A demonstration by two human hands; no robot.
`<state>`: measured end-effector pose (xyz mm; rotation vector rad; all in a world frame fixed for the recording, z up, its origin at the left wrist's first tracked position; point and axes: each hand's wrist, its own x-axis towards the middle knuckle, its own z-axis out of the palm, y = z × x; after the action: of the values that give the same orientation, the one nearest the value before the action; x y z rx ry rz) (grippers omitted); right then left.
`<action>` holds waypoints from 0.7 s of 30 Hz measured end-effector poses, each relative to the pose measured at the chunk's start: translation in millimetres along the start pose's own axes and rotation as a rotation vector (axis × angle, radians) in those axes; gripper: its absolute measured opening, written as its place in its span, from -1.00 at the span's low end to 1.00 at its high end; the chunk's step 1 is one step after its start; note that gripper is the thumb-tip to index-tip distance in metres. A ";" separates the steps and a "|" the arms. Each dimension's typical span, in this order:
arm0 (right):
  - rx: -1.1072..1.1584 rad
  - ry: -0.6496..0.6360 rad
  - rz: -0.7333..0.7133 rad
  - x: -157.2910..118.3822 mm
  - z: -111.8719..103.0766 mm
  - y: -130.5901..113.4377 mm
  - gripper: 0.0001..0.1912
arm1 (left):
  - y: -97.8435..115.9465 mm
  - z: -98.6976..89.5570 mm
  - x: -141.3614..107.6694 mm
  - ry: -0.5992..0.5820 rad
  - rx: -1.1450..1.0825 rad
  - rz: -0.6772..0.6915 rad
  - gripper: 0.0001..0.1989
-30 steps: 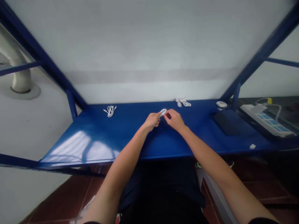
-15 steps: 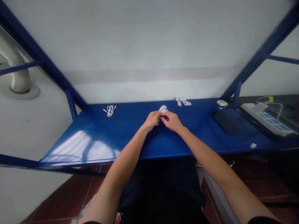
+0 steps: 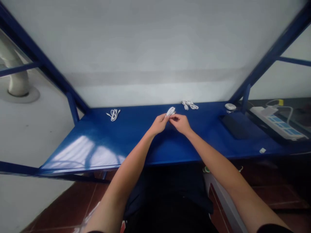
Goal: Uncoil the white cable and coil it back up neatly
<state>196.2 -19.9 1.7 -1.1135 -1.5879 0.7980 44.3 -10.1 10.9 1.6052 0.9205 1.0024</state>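
Both of my hands meet above the middle of a blue table top (image 3: 126,136), close to its back edge. Between them is a small coiled white cable (image 3: 170,111), its loop sticking up past my fingertips. My left hand (image 3: 159,124) grips one side of the coil, and my right hand (image 3: 179,124) pinches the other side. Farther left on the table lies a loose bundle of white cable (image 3: 113,114). Another white cable bundle (image 3: 190,105) rests against the back edge, just beyond my right hand.
At the table's right end are a white round object (image 3: 230,106) and a dark flat panel (image 3: 234,127). A white power strip (image 3: 275,124) with blue parts lies beyond. Blue metal frame posts (image 3: 72,108) rise at both back corners, before a pale wall.
The white coil has shifted slightly up and rightward between my fingers, and my hands have drawn a little closer together. The two other cable bundles have not moved.
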 end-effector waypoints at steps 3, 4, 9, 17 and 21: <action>0.081 0.008 0.061 3.1 0.6 2.8 -0.74 | 1.2 -1.3 -1.2 -0.030 0.161 0.182 -0.68; 0.103 0.010 0.071 3.8 1.1 3.4 -0.74 | 1.7 -1.5 -1.6 -0.037 0.199 0.219 -0.68; 0.153 0.029 0.079 4.2 3.1 3.9 -0.73 | 1.7 -0.6 -1.9 -0.061 0.266 0.284 -0.69; 0.177 -0.017 0.126 4.3 -1.6 2.3 -0.71 | 3.5 -0.4 -3.1 -0.064 0.351 0.257 -0.67; 0.308 -0.044 0.191 4.7 -2.4 1.4 -0.69 | 2.5 -2.0 -4.3 -0.056 0.413 0.278 -0.66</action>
<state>198.5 -15.1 2.8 -1.0362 -1.3503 1.1583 41.1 -13.8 12.9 2.1430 0.9236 0.9915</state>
